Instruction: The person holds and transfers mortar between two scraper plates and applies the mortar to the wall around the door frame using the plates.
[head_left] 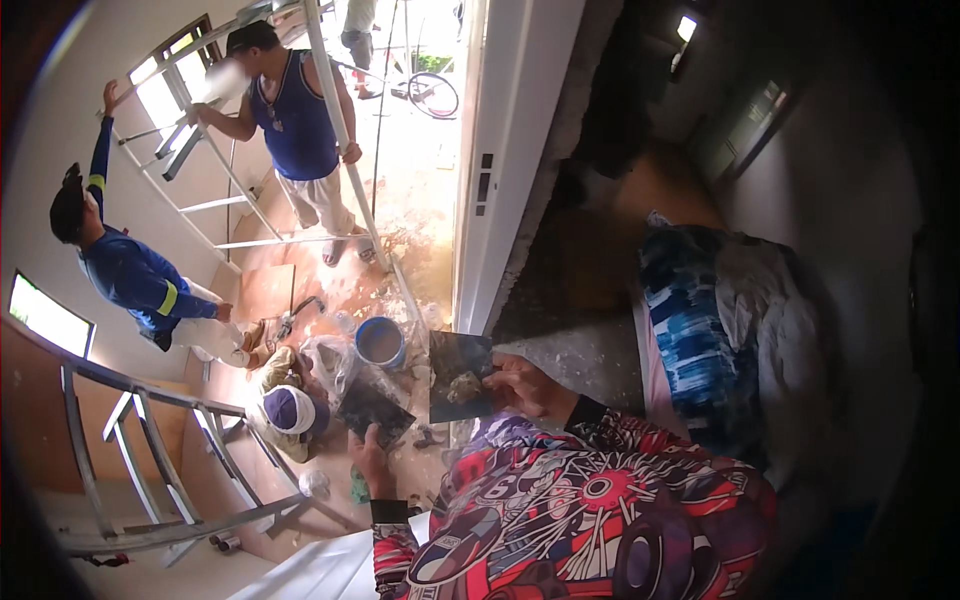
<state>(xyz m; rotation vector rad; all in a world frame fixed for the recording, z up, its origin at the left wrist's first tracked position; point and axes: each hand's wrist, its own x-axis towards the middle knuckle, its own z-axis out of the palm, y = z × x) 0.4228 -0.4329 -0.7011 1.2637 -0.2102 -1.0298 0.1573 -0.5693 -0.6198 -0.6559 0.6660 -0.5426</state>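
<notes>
My left hand (370, 462) is closed on the near edge of a dark, flat rectangular plate (374, 408), which is tilted. In my right hand (532, 386) is a second dark flat plate (460, 350), gripped at its right edge. A lump of pale grey, mortar-like paste (462, 388) sits on this second plate. The two plates are side by side with a small gap between them. Below and beyond them, on the floor, stands a blue bucket (381, 342) with greyish contents.
A person in a white and purple cap (290, 410) is low down at left. Two people (300, 120) (135, 275) hold a metal scaffold frame (345, 180). A ladder-like metal frame (180, 480) stands lower left. The white door frame (500, 150) rises ahead; a draped bed-like pile (700, 330) lies right.
</notes>
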